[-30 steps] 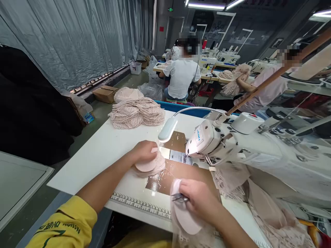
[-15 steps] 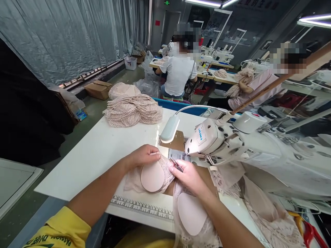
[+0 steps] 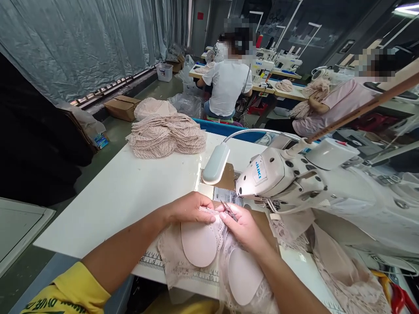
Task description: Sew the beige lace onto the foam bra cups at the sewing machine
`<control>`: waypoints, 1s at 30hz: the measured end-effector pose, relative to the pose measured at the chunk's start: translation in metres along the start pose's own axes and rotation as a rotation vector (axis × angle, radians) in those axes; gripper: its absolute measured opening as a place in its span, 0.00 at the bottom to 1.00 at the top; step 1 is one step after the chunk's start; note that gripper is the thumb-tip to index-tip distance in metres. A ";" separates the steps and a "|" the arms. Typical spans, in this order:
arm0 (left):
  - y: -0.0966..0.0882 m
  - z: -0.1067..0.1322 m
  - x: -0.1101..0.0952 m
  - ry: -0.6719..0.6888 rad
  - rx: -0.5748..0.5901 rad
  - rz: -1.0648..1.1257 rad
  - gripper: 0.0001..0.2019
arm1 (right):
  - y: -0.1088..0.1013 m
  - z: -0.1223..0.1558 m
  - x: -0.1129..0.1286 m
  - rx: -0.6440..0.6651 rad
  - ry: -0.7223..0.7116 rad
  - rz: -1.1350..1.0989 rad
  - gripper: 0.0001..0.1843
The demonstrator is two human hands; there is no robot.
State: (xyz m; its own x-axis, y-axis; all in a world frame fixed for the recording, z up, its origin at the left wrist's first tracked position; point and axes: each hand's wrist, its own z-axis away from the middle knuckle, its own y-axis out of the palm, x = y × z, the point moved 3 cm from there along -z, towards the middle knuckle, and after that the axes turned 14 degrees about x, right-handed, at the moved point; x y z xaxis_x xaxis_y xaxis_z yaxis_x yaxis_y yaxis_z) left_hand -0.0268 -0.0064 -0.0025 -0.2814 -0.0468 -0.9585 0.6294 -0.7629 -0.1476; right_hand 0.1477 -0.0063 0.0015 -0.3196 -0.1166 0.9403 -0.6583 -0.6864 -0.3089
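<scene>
Pale-pink lace garment [image 3: 224, 257]: just nr. side of L hand [image 3: 194, 208] & R hand [image 3: 241, 221], partly over tabletop [image 3: 131, 192] nr. edge; 2 smooth oval pads [image 3: 199, 245], openwork trim. L hand pinching top edge; R hand gripping metal snips [image 3: 229, 211], touching lace.

Two bare forearms [image 3: 127, 241] angle inward; left grip [image 3: 192, 208] and right grip [image 3: 241, 224] sit close together, each thumb [image 3: 207, 216] pressed toward curled fingers [image 3: 205, 201].

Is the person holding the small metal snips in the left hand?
No, the snips are in the right hand, while the left hand grips the lacy fabric.
</scene>
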 end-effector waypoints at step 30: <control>0.005 -0.003 0.002 -0.134 0.013 0.147 0.14 | -0.011 0.007 -0.002 0.104 -0.024 0.099 0.08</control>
State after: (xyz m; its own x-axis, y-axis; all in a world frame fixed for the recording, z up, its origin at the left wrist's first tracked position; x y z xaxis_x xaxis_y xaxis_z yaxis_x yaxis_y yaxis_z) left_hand -0.0219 -0.0080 -0.0059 -0.2815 -0.2431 -0.9283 0.6620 -0.7495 -0.0045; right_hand 0.1601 -0.0039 0.0042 -0.3618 -0.2036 0.9098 -0.5498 -0.7415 -0.3846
